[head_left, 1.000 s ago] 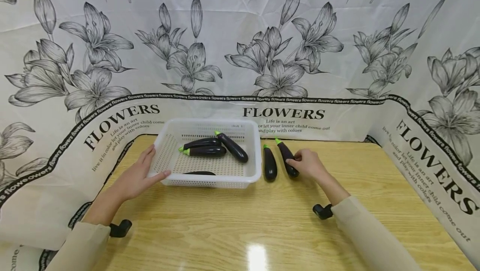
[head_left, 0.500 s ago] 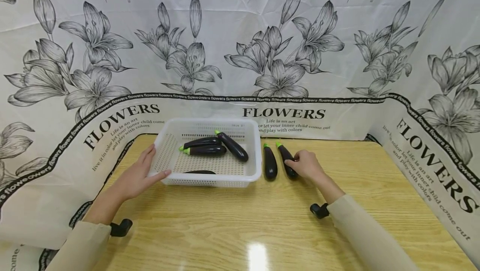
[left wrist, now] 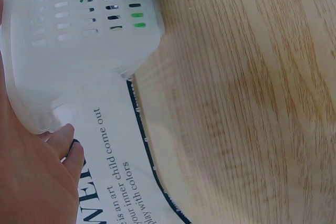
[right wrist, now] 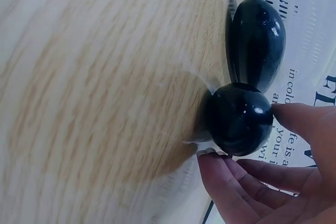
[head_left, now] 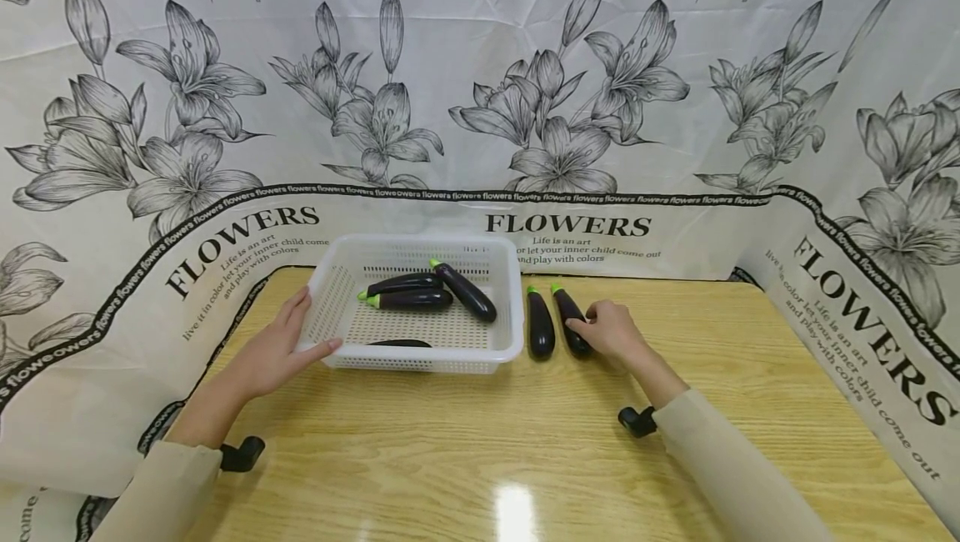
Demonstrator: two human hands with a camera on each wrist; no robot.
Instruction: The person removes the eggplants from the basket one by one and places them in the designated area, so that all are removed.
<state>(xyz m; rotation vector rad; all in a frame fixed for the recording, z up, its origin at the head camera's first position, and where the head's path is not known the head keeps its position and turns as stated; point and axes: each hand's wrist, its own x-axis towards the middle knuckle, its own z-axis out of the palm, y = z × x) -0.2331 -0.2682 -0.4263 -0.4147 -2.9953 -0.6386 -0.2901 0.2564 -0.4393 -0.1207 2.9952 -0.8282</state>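
Six eggplants in view: four in the white basket [head_left: 465, 356], two outside it on the right. Of the four, a pair [head_left: 412, 300] lies side by side, green stem ends to the left; a slanted eggplant [head_left: 467, 293] rests just beside their blunt ends; a fourth eggplant [head_left: 401, 343] lies along the near wall, mostly hidden by it.

Left hand [head_left: 270, 354]: grips the basket's left end, thumb over the near rim, other fingers spread along the side and bent under the rim at the corner in the left wrist view.

Right hand [head_left: 613, 331]: pinches the outermost eggplant [head_left: 567, 313] near its blunt end — thumb on one side, fingertips on the other, parted only by the fruit's thickness. Whether it is lifted off the wooden table [head_left: 420, 459]: cannot tell. The neighbouring eggplant [head_left: 540, 325] lies between it and the basket, stem end pointing away.

Behind: flower-printed cloth [head_left: 480, 275].
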